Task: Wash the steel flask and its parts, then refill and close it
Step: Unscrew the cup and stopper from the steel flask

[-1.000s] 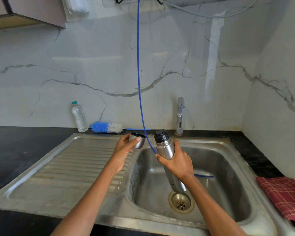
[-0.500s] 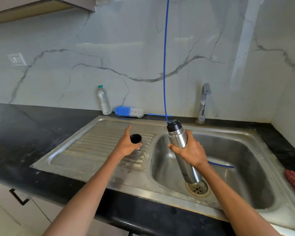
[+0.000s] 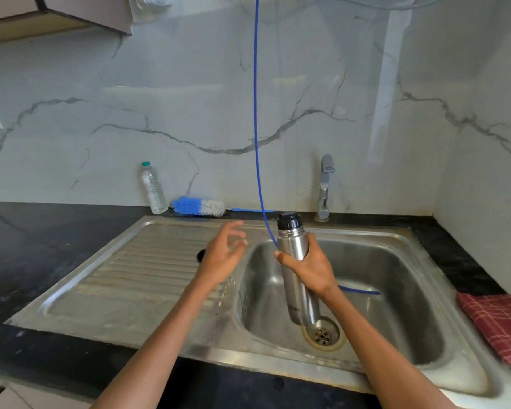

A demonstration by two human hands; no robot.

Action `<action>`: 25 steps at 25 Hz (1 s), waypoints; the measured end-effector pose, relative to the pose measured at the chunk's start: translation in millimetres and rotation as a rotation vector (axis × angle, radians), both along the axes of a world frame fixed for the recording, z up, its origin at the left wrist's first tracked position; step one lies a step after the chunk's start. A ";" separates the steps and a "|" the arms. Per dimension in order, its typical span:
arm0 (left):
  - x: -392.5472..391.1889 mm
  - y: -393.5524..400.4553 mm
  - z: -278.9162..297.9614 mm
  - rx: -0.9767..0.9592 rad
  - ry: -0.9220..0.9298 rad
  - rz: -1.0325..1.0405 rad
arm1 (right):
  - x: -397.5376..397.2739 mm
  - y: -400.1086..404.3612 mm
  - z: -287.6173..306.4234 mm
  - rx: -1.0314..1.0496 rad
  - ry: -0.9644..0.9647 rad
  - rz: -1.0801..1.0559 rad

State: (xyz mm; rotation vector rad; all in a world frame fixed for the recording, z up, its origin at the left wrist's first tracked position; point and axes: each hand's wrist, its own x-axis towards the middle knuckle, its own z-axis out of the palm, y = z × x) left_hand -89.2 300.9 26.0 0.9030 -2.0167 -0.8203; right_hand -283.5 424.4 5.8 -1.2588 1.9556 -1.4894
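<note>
My right hand wraps steel flask, upright over sink basin so drips fall toward drain. Black stopper on. My left hand spread, empty, above drainboard; dark cup peeks behind it.

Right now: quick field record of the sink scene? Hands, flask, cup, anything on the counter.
left hand: open, fingers spread, above the drainboard, holding nothing
right hand: grips the steel flask mid-body
flask: roughly upright over the basin, black stopper on
cup: mostly hidden behind the left hand
counter: water bottle, bottle brush, red cloth
tap: no water seen
</note>
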 end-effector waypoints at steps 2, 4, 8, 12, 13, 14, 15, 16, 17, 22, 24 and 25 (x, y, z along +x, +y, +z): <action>-27.1 19.5 -2.0 0.296 -0.118 -0.213 | -6.7 1.7 5.2 -0.142 -0.225 0.018; -50.3 34.1 -9.4 0.435 -0.266 -0.360 | -14.4 4.8 11.8 -0.239 -0.363 0.035; -85.1 43.4 -21.3 0.382 -0.307 -0.386 | -29.3 8.7 18.5 -0.308 -0.456 0.012; -105.1 56.0 -30.1 0.315 -0.226 -0.315 | -36.1 8.5 18.0 -0.262 -0.429 0.023; -105.8 57.3 -34.1 0.302 -0.193 -0.282 | -37.7 8.9 18.4 -0.235 -0.406 0.043; -105.8 58.1 -34.6 0.285 -0.165 -0.247 | -40.9 9.4 19.9 -0.213 -0.382 0.061; -105.0 55.7 -34.8 0.257 -0.151 -0.203 | -44.9 10.3 22.7 -0.197 -0.357 0.072; -102.8 52.6 -35.3 0.222 -0.145 -0.161 | -49.4 12.4 26.0 -0.186 -0.330 0.066; -99.6 49.2 -35.6 0.181 -0.154 -0.122 | -54.2 14.7 28.9 -0.196 -0.297 0.035; -81.6 32.2 -43.1 -0.188 -0.317 0.033 | -74.7 34.5 42.6 -0.190 0.011 -0.214; -80.0 32.4 -45.3 -0.290 -0.361 0.010 | -78.0 40.1 47.4 -0.013 0.258 -0.290; -81.4 34.9 -45.1 -0.297 -0.371 -0.003 | -79.2 40.8 50.2 0.063 0.370 -0.331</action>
